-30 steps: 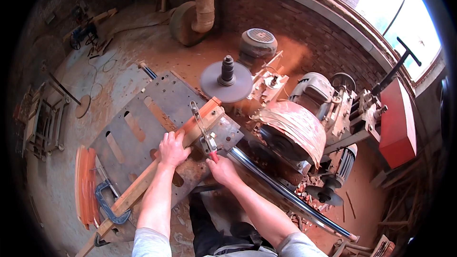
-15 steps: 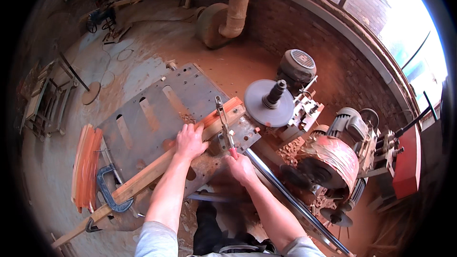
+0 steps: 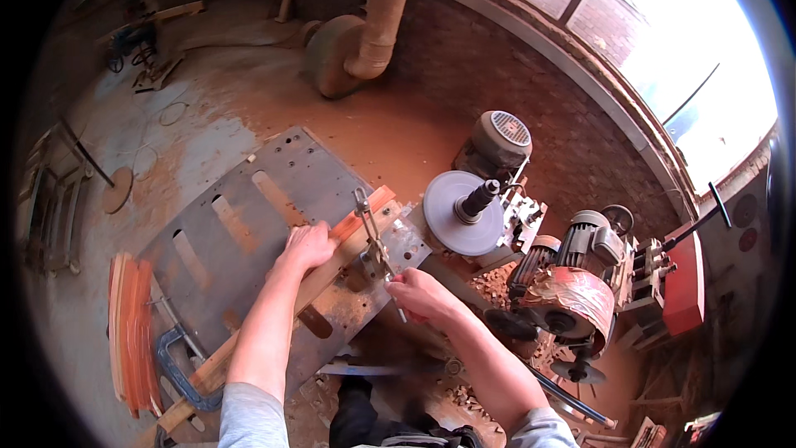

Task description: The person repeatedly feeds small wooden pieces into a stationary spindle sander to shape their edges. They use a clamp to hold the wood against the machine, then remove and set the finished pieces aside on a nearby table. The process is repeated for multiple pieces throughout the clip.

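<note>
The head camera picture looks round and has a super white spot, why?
In the head view the fisheye lens bends straight edges and leaves black corners; the window at upper right is blown out white by daylight; the left hand on the wooden strip and the right hand look sharp, while the rim is dim and soft.

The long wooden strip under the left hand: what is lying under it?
The strip lies on a grey metal table with slots. A blue clamp grips its near end. The left hand presses on it, so the wood and table below the palm are hidden.
</note>
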Available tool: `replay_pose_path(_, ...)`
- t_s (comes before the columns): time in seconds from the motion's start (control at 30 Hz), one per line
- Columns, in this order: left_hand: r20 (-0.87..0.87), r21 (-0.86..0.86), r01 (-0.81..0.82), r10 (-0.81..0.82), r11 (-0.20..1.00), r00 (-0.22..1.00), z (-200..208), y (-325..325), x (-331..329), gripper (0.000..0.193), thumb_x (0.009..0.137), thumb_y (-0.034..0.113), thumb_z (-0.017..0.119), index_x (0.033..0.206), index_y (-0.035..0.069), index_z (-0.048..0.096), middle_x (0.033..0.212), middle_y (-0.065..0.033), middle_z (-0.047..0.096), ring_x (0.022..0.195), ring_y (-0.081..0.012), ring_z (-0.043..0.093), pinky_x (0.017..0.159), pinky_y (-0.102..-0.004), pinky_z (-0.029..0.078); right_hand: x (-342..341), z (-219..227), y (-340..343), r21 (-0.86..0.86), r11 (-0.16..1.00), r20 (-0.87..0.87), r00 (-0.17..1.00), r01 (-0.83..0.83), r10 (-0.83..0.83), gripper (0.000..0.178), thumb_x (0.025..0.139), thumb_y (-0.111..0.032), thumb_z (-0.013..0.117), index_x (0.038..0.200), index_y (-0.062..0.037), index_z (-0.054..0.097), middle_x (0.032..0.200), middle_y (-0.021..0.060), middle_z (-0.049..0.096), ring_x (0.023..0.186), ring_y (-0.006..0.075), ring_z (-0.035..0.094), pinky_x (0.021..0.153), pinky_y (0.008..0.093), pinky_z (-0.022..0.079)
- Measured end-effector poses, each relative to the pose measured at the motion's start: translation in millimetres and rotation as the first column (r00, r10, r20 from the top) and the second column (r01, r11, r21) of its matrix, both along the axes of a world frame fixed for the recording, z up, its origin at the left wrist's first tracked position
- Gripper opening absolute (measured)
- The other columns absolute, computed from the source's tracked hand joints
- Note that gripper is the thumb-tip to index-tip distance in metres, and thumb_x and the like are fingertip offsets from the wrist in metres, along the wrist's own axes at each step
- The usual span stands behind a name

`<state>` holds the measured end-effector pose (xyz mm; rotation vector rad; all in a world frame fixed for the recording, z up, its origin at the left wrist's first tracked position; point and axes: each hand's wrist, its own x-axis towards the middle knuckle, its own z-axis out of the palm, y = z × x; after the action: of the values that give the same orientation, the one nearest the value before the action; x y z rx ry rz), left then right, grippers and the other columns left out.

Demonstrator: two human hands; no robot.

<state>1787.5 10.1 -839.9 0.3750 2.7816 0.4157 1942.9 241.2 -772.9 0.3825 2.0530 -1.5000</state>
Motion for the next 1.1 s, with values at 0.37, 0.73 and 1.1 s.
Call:
replay_pose_path(0.37,-0.092,0.170,-0.118,0.135,0.978,0.987,5.6,-18.6,-20.9,0.043,0.085,0.030,0.072,0.121,0.008,0.062,0.112,-0.0199,0.071,0.108,-0.0342,0.068,0.092,-0.0438,0.052,3.9,-14.3,-0.9,-0.093,0.995,-0.011,0.999,0.040,-0.041,0.020,0.101,-0.025,0.058,0.093,-0.0088,0.049,0.062,0.0005,0.048,0.045,0.0116,0.044,0.038,0.0299,0.033)
replay_pose_path(0.73,0.279,0.928,-0.285,0.059,0.241,0.958,49.7,-82.5,212.8,0.042,0.097,0.012,0.059,0.135,-0.003,0.050,0.128,-0.0152,0.064,0.107,-0.0194,0.066,0.095,-0.0356,0.052,31.8,-63.7,16.0,-0.234,0.965,-0.082,0.987,0.117,-0.140,0.017,0.102,-0.025,0.058,0.099,-0.0104,0.050,0.065,-0.0014,0.046,0.044,0.0113,0.041,0.037,0.0306,0.032)
replay_pose_path(1.1,0.235,0.972,-0.215,0.295,-0.097,0.926,34.4,-66.3,465.7,0.071,0.085,0.035,0.082,0.138,0.002,0.047,0.099,-0.0082,0.063,0.074,-0.0200,0.066,0.065,-0.0348,0.058,150.9,-88.7,95.6,-0.358,0.929,-0.086,0.988,0.090,-0.129,0.015,0.101,-0.026,0.057,0.101,-0.0121,0.051,0.064,-0.0029,0.044,0.043,0.0086,0.038,0.036,0.0277,0.028)
